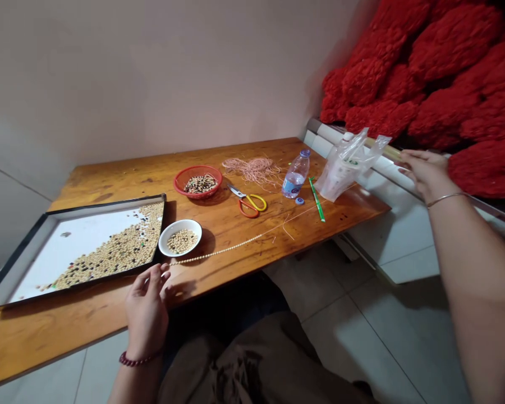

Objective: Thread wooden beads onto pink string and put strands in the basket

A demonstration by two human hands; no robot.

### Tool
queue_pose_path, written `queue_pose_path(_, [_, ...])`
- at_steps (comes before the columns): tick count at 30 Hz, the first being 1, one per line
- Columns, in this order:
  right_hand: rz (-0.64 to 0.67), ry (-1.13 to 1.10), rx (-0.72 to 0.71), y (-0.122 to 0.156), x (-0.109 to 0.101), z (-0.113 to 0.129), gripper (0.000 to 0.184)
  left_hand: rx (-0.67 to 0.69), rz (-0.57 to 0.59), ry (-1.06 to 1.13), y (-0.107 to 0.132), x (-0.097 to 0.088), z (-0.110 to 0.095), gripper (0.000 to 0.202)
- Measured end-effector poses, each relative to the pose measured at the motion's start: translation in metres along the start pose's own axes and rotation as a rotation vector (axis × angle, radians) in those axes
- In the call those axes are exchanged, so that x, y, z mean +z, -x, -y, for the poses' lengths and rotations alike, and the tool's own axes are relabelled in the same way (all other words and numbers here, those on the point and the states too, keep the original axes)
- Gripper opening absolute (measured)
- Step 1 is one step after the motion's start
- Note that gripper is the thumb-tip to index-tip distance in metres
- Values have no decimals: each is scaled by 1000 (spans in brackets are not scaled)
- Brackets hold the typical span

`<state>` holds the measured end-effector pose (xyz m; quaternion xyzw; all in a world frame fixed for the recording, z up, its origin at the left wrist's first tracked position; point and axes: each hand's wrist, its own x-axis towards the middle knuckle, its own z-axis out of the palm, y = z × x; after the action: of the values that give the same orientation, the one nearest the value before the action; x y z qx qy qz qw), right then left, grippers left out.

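Head: wooden table [143, 177], bead strand [219, 253], wall [172, 73]

1. Strand [212, 254], at L hand [146, 300]: cream.
2. Bowl [180, 225], just past L hand: white, dk rim.
3. Tray [46, 258], left of L hand: blk edge, white base.
4. Basket [198, 196], beyond L hand: red.
5. Stick [317, 200], left of R hand [425, 171]: grn.
6. Pile [454, 39], beside R hand: red.
7. Scissors [243, 195], btwn hands: yel. + orange handles.

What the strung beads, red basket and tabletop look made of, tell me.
Strung beads: perhaps smooth wood or plastic; pale, round, too small to settle.
Red basket: probably slightly glossy plastic, judging by its bright colour and mesh-like wall.
Tabletop: wood or wood veneer, apparently varnished, given dark grain streaks and sheen.
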<state>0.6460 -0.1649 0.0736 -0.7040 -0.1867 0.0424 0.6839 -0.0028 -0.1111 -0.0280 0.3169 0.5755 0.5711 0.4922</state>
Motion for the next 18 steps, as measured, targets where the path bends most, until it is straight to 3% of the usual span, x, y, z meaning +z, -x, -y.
queue_pose_path(6, [131,223,74,15,15,-34,11,37,58,-206,3,-5,3,42])
queue_pose_path(11, [203,432,66,26,27,-55,22,76,130,-388,3,-10,6,45])
queue_pose_path(15, [275,678,-20,36,32,-66,35,158,177,-486,-4,-15,13,42])
queue_pose_path(18, [383,907,-171,49,34,-67,31,338,210,-624,-8,-19,15,36])
